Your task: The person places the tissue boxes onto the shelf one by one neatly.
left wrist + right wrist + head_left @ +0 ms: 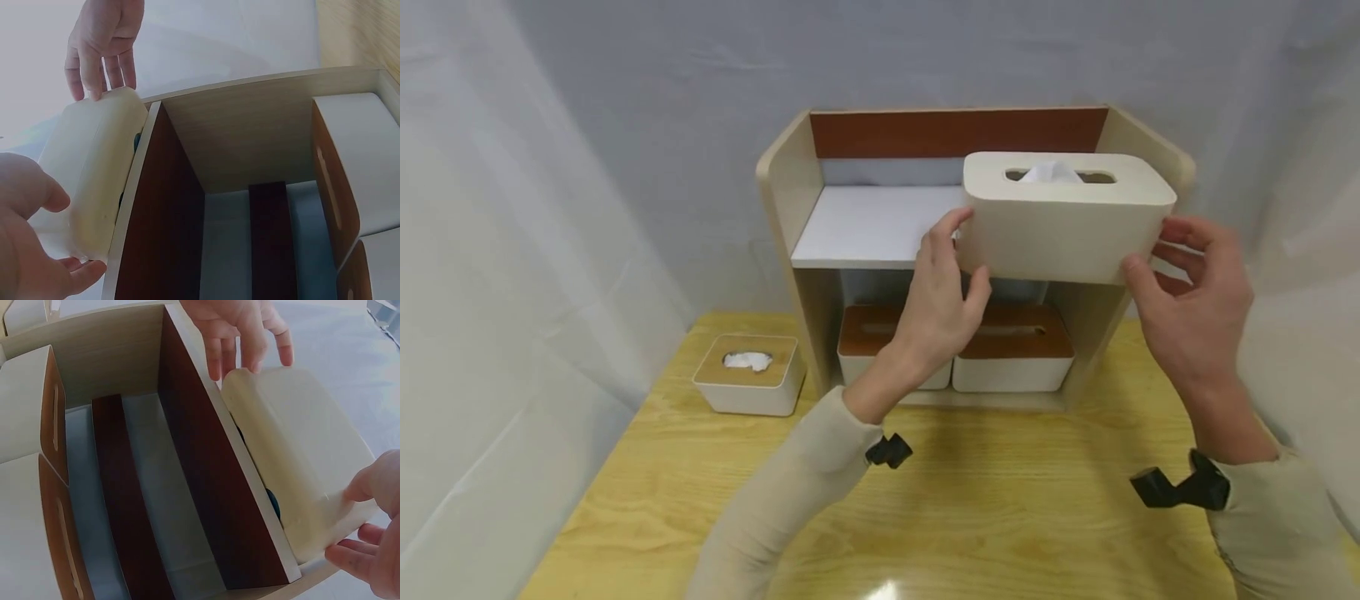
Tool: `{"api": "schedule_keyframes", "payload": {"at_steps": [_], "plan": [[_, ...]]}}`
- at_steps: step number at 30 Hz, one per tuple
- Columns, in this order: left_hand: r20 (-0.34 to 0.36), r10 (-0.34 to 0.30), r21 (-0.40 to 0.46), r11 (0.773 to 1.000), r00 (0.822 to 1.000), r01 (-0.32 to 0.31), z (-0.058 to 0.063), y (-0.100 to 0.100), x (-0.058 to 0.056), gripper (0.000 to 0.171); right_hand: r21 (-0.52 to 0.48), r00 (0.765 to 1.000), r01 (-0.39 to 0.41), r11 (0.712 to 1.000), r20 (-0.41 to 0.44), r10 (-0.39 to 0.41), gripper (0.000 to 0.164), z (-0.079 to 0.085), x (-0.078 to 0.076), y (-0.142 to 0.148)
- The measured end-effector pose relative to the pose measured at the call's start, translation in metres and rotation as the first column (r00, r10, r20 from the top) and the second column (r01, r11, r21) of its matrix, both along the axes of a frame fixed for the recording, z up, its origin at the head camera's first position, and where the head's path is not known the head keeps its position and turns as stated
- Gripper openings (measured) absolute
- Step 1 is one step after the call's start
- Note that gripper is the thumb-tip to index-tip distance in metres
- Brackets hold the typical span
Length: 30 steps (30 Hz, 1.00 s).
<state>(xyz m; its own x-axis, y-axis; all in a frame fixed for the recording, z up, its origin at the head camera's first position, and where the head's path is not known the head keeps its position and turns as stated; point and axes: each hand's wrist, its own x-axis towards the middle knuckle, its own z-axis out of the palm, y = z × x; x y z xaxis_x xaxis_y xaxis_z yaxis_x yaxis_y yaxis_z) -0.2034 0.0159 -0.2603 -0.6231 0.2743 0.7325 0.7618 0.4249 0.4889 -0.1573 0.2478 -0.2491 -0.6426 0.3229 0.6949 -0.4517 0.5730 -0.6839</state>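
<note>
A cream tissue box with a white tissue in its top slot is held level at the right half of the upper shelf. My left hand grips its left end, thumb towards the front face. At the other end, my right hand holds the box with its thumb on the front corner and fingers round the side. Both wrist views show the box close against the shelf board, dark feet under it. Whether the feet touch the board, I cannot tell.
Two white boxes with brown lids, the right one and the left one, stand on the lower level of the wooden shelf unit. A smaller tissue box sits left of it on the wooden table. White cloth hangs around.
</note>
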Motion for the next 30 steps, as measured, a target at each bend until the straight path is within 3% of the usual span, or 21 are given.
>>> {"api": "schedule_keyframes", "payload": {"at_steps": [9, 15, 22, 30], "plan": [[-0.034, -0.021, -0.039, 0.999, 0.999, 0.019, 0.0018, -0.0039, -0.0015, 0.059, -0.022, 0.999, 0.018, 1.0, -0.037, -0.019, 0.044, -0.0024, -0.0036, -0.0039], [-0.02, -0.023, -0.056, 0.998, 1.0, 0.022, 0.0039, -0.0046, -0.003, 0.06, 0.012, 0.998, 0.035, 0.999, -0.055, -0.034, 0.046, -0.004, -0.0043, -0.0049], [0.017, -0.008, -0.075, 0.997, 1.0, 0.01, 0.0072, -0.0053, -0.0031, 0.062, 0.068, 0.998, 0.042, 0.997, -0.047, -0.039, 0.036, -0.0037, -0.0034, -0.008], [0.033, 0.003, -0.093, 0.996, 0.999, 0.0, 0.0093, -0.0039, -0.0058, 0.063, 0.06, 0.999, 0.03, 0.998, -0.041, -0.028, 0.037, -0.0037, -0.0044, -0.0082]]}}
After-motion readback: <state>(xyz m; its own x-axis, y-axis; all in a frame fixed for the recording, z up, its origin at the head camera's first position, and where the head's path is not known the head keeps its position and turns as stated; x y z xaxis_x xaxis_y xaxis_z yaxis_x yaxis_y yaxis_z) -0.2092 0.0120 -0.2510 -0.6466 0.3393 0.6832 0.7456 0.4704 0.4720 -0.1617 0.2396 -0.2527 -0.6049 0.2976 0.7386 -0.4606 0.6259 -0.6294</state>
